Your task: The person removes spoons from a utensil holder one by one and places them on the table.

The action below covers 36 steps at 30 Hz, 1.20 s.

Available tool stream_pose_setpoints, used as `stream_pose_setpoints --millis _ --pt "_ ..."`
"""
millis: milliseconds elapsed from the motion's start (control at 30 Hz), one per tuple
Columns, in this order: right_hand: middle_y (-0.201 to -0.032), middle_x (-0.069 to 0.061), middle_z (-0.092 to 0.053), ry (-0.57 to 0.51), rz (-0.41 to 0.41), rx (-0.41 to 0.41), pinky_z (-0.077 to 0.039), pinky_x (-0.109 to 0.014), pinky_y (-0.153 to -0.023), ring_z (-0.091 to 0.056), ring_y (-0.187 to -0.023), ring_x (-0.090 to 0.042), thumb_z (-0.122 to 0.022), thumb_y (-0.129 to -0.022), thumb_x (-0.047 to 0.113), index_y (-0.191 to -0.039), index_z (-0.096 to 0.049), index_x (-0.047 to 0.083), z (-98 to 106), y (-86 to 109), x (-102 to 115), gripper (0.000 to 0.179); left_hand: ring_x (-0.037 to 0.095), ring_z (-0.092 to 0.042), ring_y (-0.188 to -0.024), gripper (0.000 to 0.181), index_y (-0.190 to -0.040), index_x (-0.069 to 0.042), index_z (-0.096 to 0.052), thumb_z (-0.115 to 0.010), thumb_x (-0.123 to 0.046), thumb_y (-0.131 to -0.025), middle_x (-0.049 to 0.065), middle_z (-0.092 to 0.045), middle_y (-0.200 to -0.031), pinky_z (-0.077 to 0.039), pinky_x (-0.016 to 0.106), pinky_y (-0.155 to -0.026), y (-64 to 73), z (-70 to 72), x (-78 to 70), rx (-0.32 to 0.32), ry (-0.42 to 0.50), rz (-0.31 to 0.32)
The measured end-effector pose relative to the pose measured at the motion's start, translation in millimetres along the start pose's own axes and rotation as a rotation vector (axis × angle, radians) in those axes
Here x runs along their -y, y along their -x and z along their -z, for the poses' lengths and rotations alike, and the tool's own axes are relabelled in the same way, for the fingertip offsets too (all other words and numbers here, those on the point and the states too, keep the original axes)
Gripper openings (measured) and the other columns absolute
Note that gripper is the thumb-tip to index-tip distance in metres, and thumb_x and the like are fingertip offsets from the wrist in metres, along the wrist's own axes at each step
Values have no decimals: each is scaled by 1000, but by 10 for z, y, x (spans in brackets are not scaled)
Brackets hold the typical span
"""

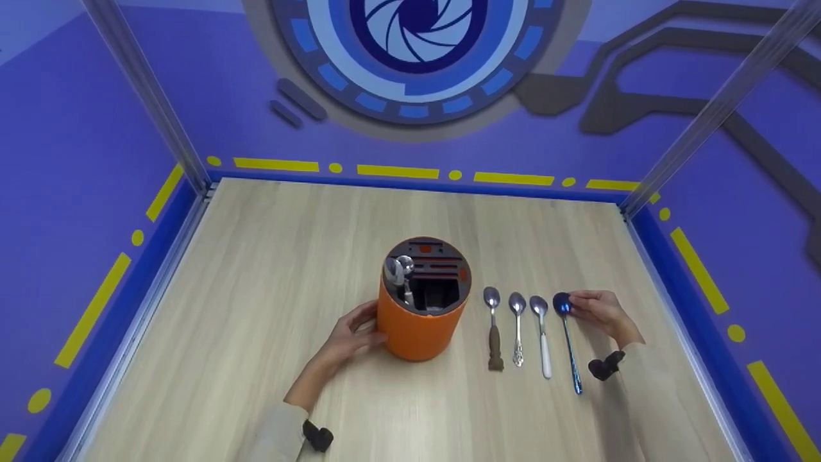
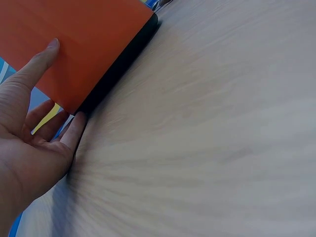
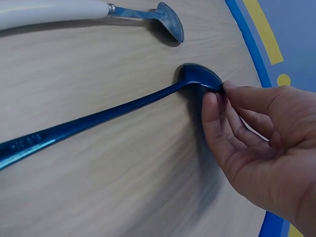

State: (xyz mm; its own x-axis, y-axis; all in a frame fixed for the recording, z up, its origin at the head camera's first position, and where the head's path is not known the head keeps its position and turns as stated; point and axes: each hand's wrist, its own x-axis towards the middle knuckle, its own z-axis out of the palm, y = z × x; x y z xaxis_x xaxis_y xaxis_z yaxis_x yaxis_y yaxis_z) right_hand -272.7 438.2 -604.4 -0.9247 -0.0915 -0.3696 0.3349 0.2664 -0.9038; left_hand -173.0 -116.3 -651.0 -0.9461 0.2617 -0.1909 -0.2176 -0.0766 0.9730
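My left hand (image 1: pixel 349 335) holds the side of an orange cylindrical utensil holder (image 1: pixel 415 333), thumb against its wall and other fingers partly hidden behind it. In the left wrist view, the little finger meets the holder's dark base. Metal spoons (image 1: pixel 404 264) stand in its dark slotted top. My right hand (image 1: pixel 600 312) pinches the bowl edge of a shiny blue spoon (image 3: pixel 123 106) between thumb and fingers. Left of it lie a white-handled spoon (image 1: pixel 542 337), an ornate silver spoon (image 1: pixel 517 327) and a brown-handled spoon (image 1: pixel 494 330), bowls pointing away from me.
The pale wood table (image 1: pixel 288 256) is bounded by blue-purple panels (image 1: pixel 96 160) with yellow dashes. Metal posts (image 1: pixel 151 96) rise at the back corners. A black wrist device (image 1: pixel 317 436) sits by each sleeve.
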Motion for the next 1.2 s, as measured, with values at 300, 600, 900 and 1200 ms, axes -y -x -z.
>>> stream_pose_setpoints --millis 300,600,900,1200 --pt "-97 0 -78 8 -15 -73 -63 -25 -85 -75 -84 -5 -57 -100 -3 -135 -45 -26 7 93 28 43 31 -36 -152 78 -155 -12 -43 -82 -14 -87 13 -43 -160 -37 40 -124 -16 -9 -4 36 36 -15" --pt "-98 -5 -78 77 19 -70 -64 -26 -84 -75 -86 -7 -58 -102 1 -133 -48 -26 39 156 113 43 30 -38 -152 79 -154 -13 -44 -83 -16 -87 12 -44 -160 -37 41 -124 -25 6 10 23 3 -25" --pt "-96 0 -76 107 106 -63 -63 -22 -84 -73 -86 -3 -57 -102 0 -132 -47 -27 -78 149 410 42 29 -37 -152 79 -154 -12 -44 -83 -13 -86 13 -44 -160 -36 41 -125 -23 9 -9 13 23 -14" --pt "-96 2 -75 80 214 -6 -62 -21 -85 -74 -87 -5 -59 -102 2 -131 -50 -26 -356 146 818 42 30 -34 -154 80 -155 -14 -42 -83 -16 -86 11 -41 -162 -35 40 -125 -21 6 -13 27 17 1"
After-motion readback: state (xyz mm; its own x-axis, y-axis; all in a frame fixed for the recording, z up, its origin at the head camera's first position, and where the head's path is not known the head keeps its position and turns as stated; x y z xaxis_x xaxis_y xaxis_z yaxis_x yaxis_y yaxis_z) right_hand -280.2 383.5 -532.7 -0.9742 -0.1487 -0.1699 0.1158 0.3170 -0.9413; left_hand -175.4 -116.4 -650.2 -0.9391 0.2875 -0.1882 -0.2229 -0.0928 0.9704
